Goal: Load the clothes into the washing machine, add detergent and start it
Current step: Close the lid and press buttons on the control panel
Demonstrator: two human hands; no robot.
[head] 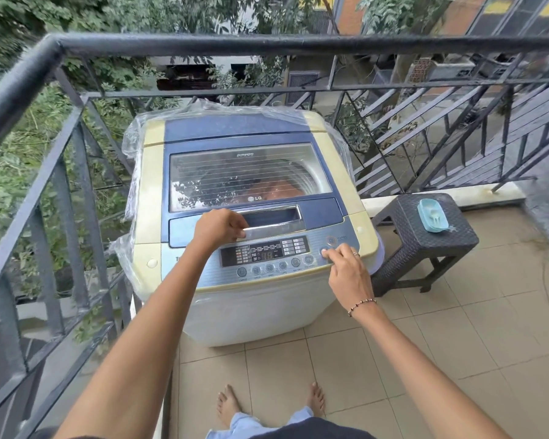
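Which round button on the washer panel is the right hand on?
The lone button at the panel's far right, just below the power button; the right hand touches it. The front row of buttons is untouched.

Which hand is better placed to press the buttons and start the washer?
The right hand, probably. Its fingertips touch the right end of the control panel, just below the round power button, while the left hand grips the lid handle farther back, away from those buttons.
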